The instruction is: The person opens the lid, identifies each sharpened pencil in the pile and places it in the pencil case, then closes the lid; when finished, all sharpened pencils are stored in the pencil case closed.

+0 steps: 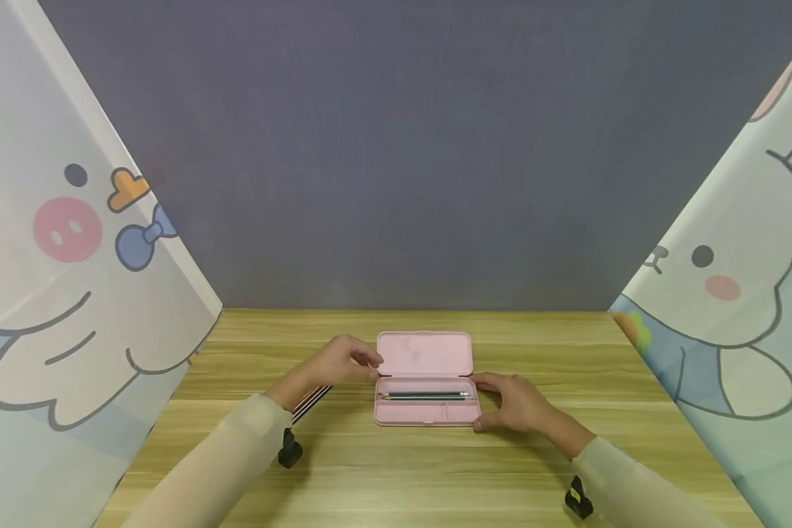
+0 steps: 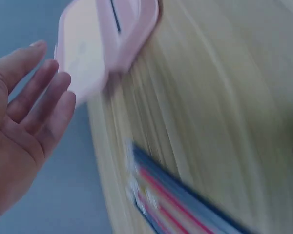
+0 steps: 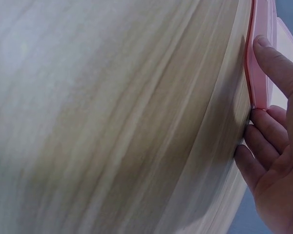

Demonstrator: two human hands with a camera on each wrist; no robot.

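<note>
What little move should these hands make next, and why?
Probably, the left hand should pick up a loose pencil: several lie outside the case, which is open with room beside the pencils inside, and the right hand holds its end.

A wood-grained bench (image 1: 396, 473) is backed by a plain grey-blue wall (image 1: 396, 154). It is flanked by a pale left panel (image 1: 72, 286) and a pale right panel (image 1: 752, 308), each printed with a large dark-outlined cartoon animal.

Grey backdrop (image 1: 383, 161) between cartoon panels (image 1: 69, 231) (pastel)
</note>
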